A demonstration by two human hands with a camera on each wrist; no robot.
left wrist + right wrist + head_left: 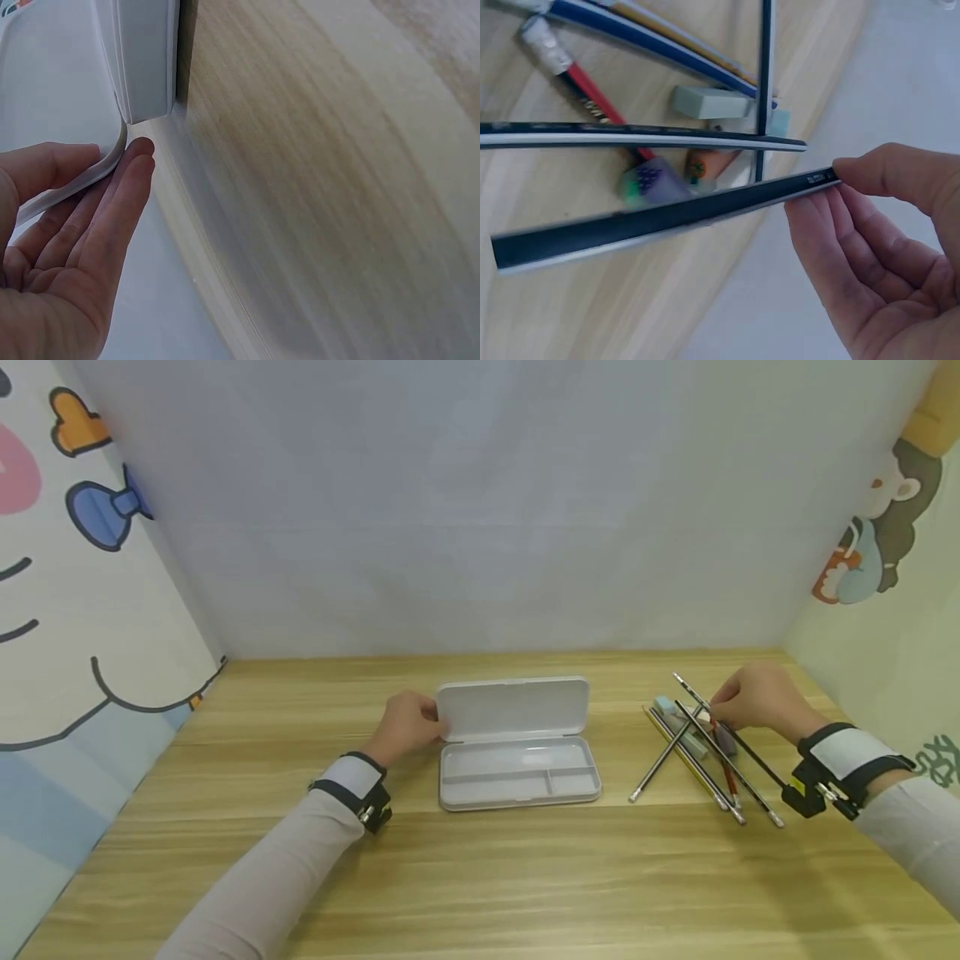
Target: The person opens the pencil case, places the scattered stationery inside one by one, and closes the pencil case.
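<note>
A white pencil case lies opened on the table, its lid standing up at the back. My left hand pinches the lid's left edge, thumb on the inner face and fingers behind, as the left wrist view shows. At the right, my right hand pinches a black-and-white striped pencil between thumb and fingers. This pencil slants over a loose pile with another striped pencil, a red-and-black pencil, a blue pencil and several erasers, including a pale green eraser.
Dividers split the case's base into a long back compartment and two front ones, with nothing in them. The wooden table ends at a pale back wall. Cartoon-printed panels stand at the left and right sides.
</note>
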